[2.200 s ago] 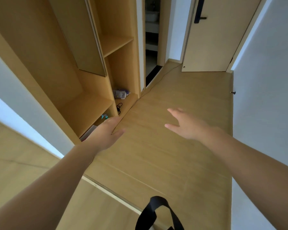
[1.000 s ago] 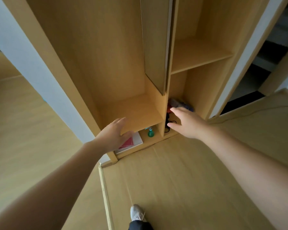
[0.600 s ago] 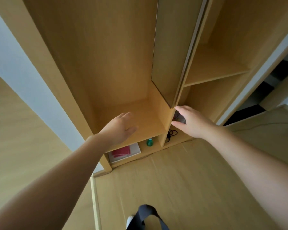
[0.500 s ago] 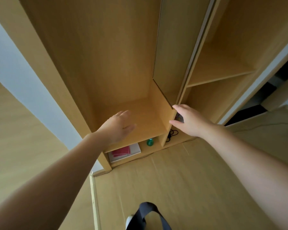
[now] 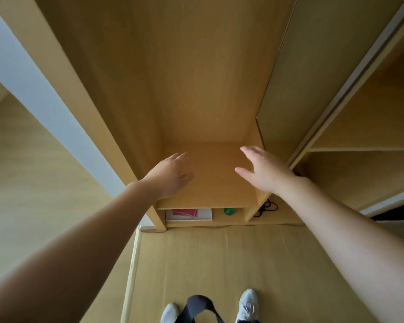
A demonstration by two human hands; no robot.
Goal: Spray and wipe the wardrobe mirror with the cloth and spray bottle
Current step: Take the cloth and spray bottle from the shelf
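I stand facing an open wooden wardrobe. Its mirror (image 5: 313,73) is a tall panel on the right side wall of the left bay, seen edge-on and reflecting wood. A green spray bottle (image 5: 229,211) stands in the low compartment under the shelf (image 5: 215,183); only its top shows. My left hand (image 5: 170,176) and my right hand (image 5: 264,171) hover over that shelf with fingers straight and nothing in them. The cloth is hidden behind my right forearm.
A white box with a red item (image 5: 189,214) lies left of the bottle. A black cable (image 5: 266,207) sits at the foot of the right bay, which has a shelf (image 5: 369,127). My shoes (image 5: 246,305) stand on the wooden floor.
I turned from the hallway and stepped up to the wardrobe. My right hand moved left from the divider's edge to over the shelf. Both hands stayed empty.
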